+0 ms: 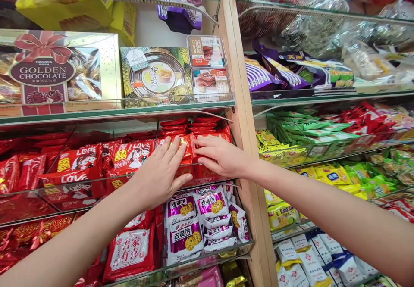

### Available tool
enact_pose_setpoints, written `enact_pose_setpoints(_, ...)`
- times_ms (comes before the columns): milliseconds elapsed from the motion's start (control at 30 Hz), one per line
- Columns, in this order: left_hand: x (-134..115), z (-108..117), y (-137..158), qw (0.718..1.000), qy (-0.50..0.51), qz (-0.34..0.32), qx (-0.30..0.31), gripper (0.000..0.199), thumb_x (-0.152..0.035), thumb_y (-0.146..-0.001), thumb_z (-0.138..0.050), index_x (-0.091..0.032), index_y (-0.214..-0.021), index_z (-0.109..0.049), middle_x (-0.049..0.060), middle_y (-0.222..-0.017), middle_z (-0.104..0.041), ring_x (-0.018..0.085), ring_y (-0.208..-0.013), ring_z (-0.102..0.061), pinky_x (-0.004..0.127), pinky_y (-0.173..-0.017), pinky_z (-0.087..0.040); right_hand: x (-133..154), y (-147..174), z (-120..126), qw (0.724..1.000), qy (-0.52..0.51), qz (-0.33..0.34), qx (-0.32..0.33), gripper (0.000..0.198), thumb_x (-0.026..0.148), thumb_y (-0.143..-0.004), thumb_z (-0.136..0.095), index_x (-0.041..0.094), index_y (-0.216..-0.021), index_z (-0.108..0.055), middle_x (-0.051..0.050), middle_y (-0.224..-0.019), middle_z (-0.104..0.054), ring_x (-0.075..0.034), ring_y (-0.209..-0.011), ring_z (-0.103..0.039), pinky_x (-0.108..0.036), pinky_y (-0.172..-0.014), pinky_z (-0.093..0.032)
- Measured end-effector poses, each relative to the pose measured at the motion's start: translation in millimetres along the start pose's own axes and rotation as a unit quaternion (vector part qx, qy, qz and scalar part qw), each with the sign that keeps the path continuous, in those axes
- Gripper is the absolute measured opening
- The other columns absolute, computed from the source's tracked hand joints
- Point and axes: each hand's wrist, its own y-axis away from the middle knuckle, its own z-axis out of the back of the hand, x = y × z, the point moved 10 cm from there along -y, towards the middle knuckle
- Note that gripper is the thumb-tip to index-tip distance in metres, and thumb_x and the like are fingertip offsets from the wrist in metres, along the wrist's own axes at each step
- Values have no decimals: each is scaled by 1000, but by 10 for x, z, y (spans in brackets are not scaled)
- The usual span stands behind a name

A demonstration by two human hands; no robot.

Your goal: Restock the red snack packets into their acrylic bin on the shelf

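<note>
My left hand [160,173] lies flat, fingers spread, against a row of red snack packets [186,147] on the middle glass shelf [64,192]. My right hand [221,155] presses on the same red packets from the right, fingers extended leftward, fingertips close to those of the left hand. Neither hand visibly grips a packet. More red packets [190,125] are stacked just behind. To the left stand red "LOVE" bags [80,160]. Below the hands sit purple-and-white biscuit packets [194,220].
The shelf above carries a gold "Golden Chocolate" box [58,71], a durian cake box [157,76] and two small clear trays [208,69]. A wooden upright [246,123] divides this bay from the right bay, filled with purple, green, yellow and blue-white packets.
</note>
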Motion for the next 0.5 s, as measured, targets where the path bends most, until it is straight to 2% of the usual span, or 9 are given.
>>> enact_pose_setpoints(100, 12, 65, -23, 999, 4, 30, -13, 73, -58, -86, -27, -9, -139, -25, 21, -146, -22, 36, -135, -14, 52, -108, -23, -111, 118, 67, 997, 42, -53, -23, 42, 35, -90, -47, 5, -120, -53, -19, -131, -45, -26, -125, -38, -45, -104, -33)
enact_pose_setpoints(200, -25, 101, -62, 999, -7, 30, -44, 72, -58, -86, -28, -9, -138, -26, 23, -146, -21, 38, -135, -15, 51, -107, -24, -194, 227, 34, 990, 96, -99, 5, 61, 47, -89, -45, 2, -130, -43, -23, -136, -36, -33, -130, -28, -50, -106, -28)
enact_pose_setpoints(333, -43, 26, -88, 999, -12, 13, -50, 71, -56, -85, -34, -9, -138, -28, 24, -145, -23, 39, -133, -18, 51, -107, -27, -156, 279, -97, 989, 114, -72, 65, 77, 57, -84, -47, 2, -136, -34, -22, -140, -32, -35, -132, -20, -49, -109, -24)
enact_pose_setpoints(500, -59, 22, -45, 998, -14, 14, -63, 72, -54, -83, -39, -7, -137, -30, 25, -145, -22, 40, -134, -15, 53, -107, -24, -137, 288, -79, 991, 120, -48, 47, 73, 56, -84, -48, 5, -135, -34, -20, -141, -29, -33, -134, -16, -51, -110, -20)
